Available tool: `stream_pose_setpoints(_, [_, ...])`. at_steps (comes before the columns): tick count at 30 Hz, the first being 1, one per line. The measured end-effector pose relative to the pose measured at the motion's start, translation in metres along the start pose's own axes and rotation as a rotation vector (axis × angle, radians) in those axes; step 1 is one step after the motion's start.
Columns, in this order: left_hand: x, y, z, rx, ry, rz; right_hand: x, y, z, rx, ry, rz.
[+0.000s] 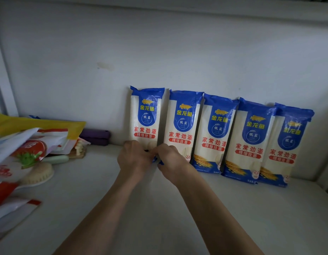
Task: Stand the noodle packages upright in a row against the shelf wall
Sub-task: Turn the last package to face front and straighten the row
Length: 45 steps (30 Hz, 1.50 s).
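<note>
Head view, left to right: I see my left hand [133,159] and right hand [170,161] both pinching the bottom of the leftmost blue-and-white plastic noodle package [146,116], upright against the white shelf wall [159,52]; four more noodle packages [233,137] stand beside it.

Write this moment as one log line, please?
packs: five upright in a row against wall | left hand and right hand: at base of leftmost pack | grip: unclear | pile at left untouched
</note>
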<state>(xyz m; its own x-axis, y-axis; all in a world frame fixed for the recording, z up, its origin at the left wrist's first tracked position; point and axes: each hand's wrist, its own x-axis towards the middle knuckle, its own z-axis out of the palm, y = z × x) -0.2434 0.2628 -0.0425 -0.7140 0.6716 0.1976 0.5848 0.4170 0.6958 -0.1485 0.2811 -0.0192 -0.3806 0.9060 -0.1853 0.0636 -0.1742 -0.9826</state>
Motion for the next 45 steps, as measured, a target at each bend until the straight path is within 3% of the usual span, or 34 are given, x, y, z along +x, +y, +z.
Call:
stream_pose_setpoints(3, [0.0,0.0,0.0,-0.037,-0.006,-0.01,0.002,0.004,0.006,0.043,0.058,0.048])
stream_pose_setpoints(6, [0.0,-0.001,0.002,-0.035,-0.001,0.0,0.005,0.007,0.005,0.124,0.002,0.003])
stream_pose_setpoints(14, [0.002,-0.006,0.005,-0.082,0.013,0.028,0.002,0.003,-0.022,-0.064,0.027,-0.038])
stream_pose_setpoints(21, [0.004,-0.009,0.012,-0.172,0.052,0.03,0.0,0.005,-0.073,-0.329,0.836,-0.141])
stream_pose_setpoints(25, [0.002,-0.006,0.016,-0.19,0.06,0.024,0.006,0.015,-0.074,-0.48,1.047,-0.19])
stream_pose_setpoints(33, [0.006,-0.004,0.016,-0.27,0.038,0.026,0.009,0.023,-0.08,-0.425,0.938,-0.01])
stream_pose_setpoints(40, [0.006,-0.005,0.016,-0.283,0.038,0.044,0.011,0.035,-0.083,-0.444,0.944,-0.156])
stream_pose_setpoints(45, [0.006,-0.006,0.016,-0.3,0.032,0.06,0.013,0.034,-0.081,-0.483,0.918,-0.16])
